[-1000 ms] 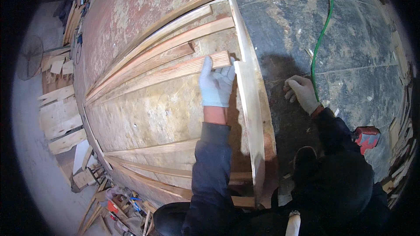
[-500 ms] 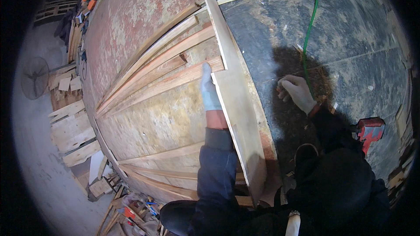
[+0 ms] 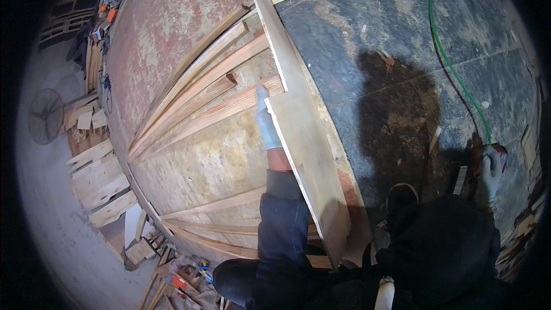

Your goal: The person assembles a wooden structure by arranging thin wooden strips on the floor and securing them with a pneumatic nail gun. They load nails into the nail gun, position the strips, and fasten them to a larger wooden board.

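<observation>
A long pale wooden board (image 3: 307, 132) with a notch in its left edge runs from the top of the view down towards me. My left hand (image 3: 266, 120), in a light glove, is closed at its left edge, just below the notch; most fingers are hidden by the board. Beside the thumb, the end of a wooden strip (image 3: 241, 103) meets the board. Far out to the right, my gloved right hand (image 3: 491, 175) is wrapped round a red nail gun (image 3: 477, 159), partly covered by the hand. A green air hose (image 3: 452, 69) leads down to it.
Several wooden strips (image 3: 201, 69) fan out left of the board on a worn tabletop (image 3: 172, 0). More strips (image 3: 212, 229) lie nearer me. Offcuts (image 3: 97, 178) and a round fan (image 3: 46, 116) stand at the far left. My shoe (image 3: 403, 194) shows on the dark floor.
My right hand has moved right and down from above the dark floor and taken hold of the nail gun. The green hose has swung right. My left hand stays at the board.
</observation>
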{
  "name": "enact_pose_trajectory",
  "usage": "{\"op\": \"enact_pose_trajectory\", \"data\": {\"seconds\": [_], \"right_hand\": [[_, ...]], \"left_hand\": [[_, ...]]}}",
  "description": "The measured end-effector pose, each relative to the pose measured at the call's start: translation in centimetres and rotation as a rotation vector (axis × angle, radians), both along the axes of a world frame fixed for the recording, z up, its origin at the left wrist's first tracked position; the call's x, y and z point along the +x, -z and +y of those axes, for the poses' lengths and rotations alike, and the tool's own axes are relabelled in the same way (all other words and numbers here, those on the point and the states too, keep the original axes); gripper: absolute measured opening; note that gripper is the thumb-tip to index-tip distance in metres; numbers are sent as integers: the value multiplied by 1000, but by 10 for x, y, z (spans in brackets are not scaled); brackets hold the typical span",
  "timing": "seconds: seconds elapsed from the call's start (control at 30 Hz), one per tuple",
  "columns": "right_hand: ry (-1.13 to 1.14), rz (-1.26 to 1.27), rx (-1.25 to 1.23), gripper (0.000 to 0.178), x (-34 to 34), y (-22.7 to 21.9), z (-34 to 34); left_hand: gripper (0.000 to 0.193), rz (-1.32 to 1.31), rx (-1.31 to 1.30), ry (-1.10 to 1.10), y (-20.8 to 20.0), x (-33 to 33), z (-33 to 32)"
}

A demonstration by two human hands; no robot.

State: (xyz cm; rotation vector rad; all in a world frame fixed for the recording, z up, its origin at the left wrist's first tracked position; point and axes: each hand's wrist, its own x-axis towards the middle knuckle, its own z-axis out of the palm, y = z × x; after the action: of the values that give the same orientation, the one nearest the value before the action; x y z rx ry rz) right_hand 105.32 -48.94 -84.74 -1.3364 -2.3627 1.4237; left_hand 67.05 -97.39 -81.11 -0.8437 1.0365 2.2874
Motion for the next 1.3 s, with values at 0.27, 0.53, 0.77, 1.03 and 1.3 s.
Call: {"op": "enact_pose_trajectory", "data": {"seconds": [0.27, 0.53, 0.77, 1.03, 1.3], "right_hand": [[-417, -679, 543, 59, 109, 36, -5], [-369, -789, 524, 63, 146, 69, -2], [-347, -823, 515, 66, 163, 80, -1], [-344, -858, 502, 70, 176, 89, -2], [-340, -894, 498, 74, 190, 95, 0]], "left_hand": [[61, 22, -104, -47, 19, -2, -8], [60, 33, -127, -29, 23, -4, -10], [63, 3, -121, 6, 7, -9, 0], [58, 76, -237, 46, 0, -11, 4], [62, 5, -259, 9, -14, -6, 13]]}}
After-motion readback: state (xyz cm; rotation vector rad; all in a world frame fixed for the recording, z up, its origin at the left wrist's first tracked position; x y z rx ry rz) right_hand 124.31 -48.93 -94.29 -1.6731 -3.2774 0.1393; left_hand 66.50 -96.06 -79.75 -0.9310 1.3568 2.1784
